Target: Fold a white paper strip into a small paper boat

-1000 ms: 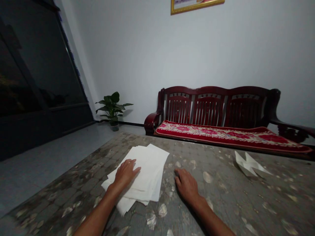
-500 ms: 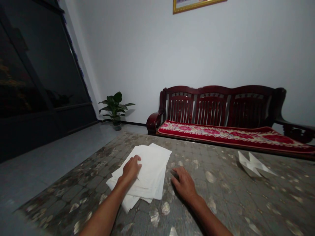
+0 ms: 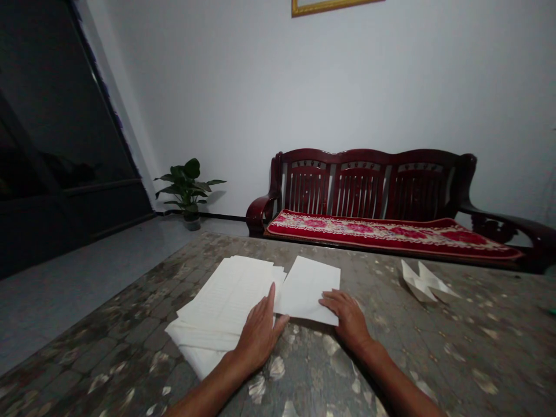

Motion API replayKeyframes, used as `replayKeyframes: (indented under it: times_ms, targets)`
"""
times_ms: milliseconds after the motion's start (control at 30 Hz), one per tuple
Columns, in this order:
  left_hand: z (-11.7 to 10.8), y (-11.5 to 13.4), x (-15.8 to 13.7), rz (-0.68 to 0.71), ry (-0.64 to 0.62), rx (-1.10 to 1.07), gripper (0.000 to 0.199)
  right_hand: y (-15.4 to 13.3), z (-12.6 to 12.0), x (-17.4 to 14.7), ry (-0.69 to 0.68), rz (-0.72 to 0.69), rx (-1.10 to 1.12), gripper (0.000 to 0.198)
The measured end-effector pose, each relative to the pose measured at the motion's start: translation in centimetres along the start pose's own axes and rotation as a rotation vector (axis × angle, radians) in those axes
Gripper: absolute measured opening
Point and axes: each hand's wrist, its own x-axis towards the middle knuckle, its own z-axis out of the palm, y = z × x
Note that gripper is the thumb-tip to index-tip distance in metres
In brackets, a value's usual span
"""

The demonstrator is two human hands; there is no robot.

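A white sheet of paper lies at a slant between my hands, its near edge slightly off the tabletop. My right hand grips its right edge, with fingers on top and the thumb hidden. At the sheet's lower left corner is my left hand, its fingers long and its thumb against the near edge. Left of that hand rests an uneven stack of white paper, with faint lines on the upper sheet. The stack's near corner sticks out beneath my left forearm.
The table has a grey patterned cover. A folded white paper shape stands on its right side. Behind are a dark red wooden bench with a red floral mat and a potted plant.
One sheet has come off the stack to the right and is now between both hands. My left hand has moved right from the stack's top. The view has shifted slightly right.
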Motion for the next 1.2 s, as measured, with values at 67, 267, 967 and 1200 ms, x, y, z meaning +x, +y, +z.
replayKeyframes:
  times_ms: [67,267,967,1200]
  targets:
    - [0.5,0.7,-0.7,0.004,-0.104,0.265,0.075,2.1,-0.7,-0.9,-0.003,-0.020,0.001,0.035]
    - [-0.5,-0.7,-0.5,-0.068,-0.081,0.600,0.056,5.2,-1.5,-3.1,0.029,-0.151,0.115,0.032]
    - [3.4,1.8,0.2,0.469,0.000,0.311,0.079,-1.8,-3.6,-4.3,-0.016,-0.069,-0.337,0.017]
    - [6.2,-0.2,3.6,0.527,-0.073,-0.077,0.047,-2.2,-5.3,-3.9,-0.169,-0.098,-0.129,0.030]
